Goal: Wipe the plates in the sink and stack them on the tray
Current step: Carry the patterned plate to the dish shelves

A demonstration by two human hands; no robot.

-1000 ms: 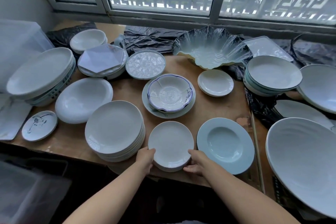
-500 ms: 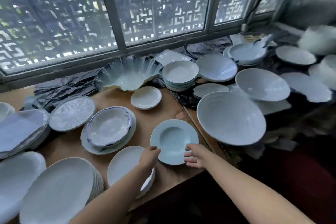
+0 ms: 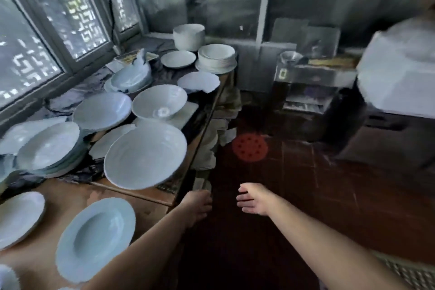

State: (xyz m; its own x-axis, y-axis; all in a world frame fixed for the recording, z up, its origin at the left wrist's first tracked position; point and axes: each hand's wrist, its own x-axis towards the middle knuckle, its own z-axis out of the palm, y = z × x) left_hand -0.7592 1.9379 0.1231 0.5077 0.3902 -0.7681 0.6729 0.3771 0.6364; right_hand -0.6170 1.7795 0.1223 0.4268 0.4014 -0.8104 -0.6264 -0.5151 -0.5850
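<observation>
The view has swung to the right since half a second ago, and both hands have left the plates they were touching; the pale blue deep-rimmed plate that lay just ahead of the fingers now sits down at the lower left on the wooden table. The left hand hangs past the table's corner, above the dark red floor, holding nothing; its fingers point down and away, so how far they curl I cannot tell. The right hand is held out beside it, a little apart, fingers loosely spread and straight, empty. The plates lie spread along the table under the window: a big white bowl near the table edge, two more bowls behind it, and a stack of white plates at the far end; a round red drain cover shows in the floor beyond the hands.
</observation>
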